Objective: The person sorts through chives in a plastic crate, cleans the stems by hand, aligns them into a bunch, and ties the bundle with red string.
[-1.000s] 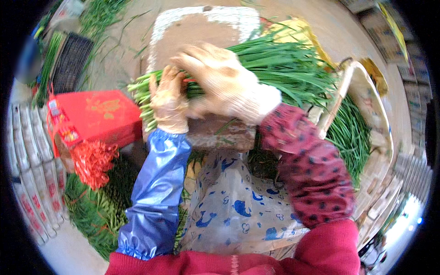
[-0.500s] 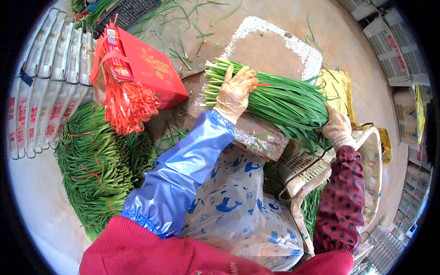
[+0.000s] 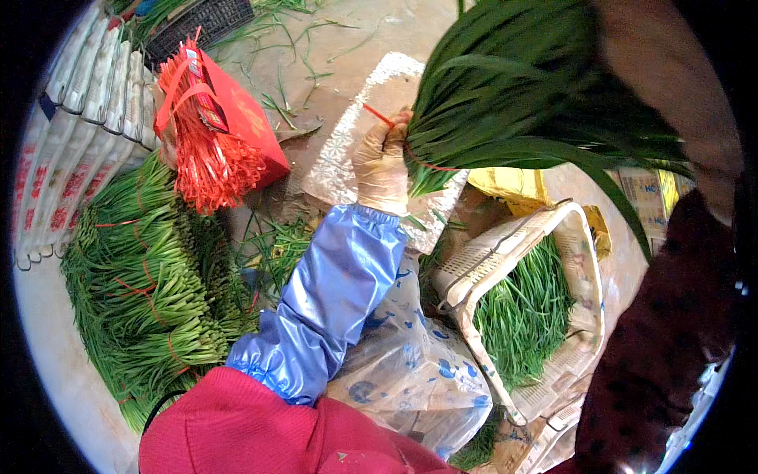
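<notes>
My left hand (image 3: 382, 167) is closed on the leafy bunch (image 3: 505, 87), held above the board (image 3: 332, 154); my right hand (image 3: 707, 103) is a dark blur (I can't tell its grip). A red tie (image 3: 379, 116) rings this bunch, so I'd judge it bound. Tied bunches (image 3: 154, 276) lie piled at my left; loose greens (image 3: 525, 304) in the basket (image 3: 586, 265) look undone.

Green bundle (image 3: 505, 87): top cut off | right hand (image 3: 677, 87): dark, blurred | black crate (image 3: 197, 35): cropped
</notes>
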`<act>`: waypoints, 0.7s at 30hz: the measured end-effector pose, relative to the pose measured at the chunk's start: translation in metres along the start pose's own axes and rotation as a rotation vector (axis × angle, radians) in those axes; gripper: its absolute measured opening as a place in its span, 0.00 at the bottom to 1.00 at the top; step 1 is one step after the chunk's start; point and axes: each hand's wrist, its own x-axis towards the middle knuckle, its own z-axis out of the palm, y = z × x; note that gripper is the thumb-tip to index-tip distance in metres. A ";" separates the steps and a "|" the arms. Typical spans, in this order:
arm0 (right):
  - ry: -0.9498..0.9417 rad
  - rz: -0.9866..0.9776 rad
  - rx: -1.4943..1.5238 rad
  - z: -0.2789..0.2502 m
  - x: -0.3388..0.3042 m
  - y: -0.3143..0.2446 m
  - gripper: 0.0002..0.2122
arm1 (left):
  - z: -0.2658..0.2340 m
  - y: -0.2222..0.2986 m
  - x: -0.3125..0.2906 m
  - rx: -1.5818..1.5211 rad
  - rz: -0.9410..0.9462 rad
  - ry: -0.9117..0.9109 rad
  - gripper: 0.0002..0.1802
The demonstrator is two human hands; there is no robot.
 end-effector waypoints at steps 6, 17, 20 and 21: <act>-0.172 0.114 0.274 0.012 0.024 -0.026 0.09 | -0.050 -0.023 0.004 0.472 -0.252 0.066 0.07; 0.131 0.440 1.110 0.257 -0.061 0.013 0.21 | -0.054 -0.015 0.062 0.731 0.463 -0.431 0.10; -0.247 0.715 0.936 0.291 -0.093 -0.054 0.20 | -0.071 -0.051 0.064 1.216 0.683 -0.534 0.09; -0.412 0.705 0.728 0.287 -0.093 -0.073 0.18 | -0.083 -0.060 0.065 1.285 0.741 -0.562 0.08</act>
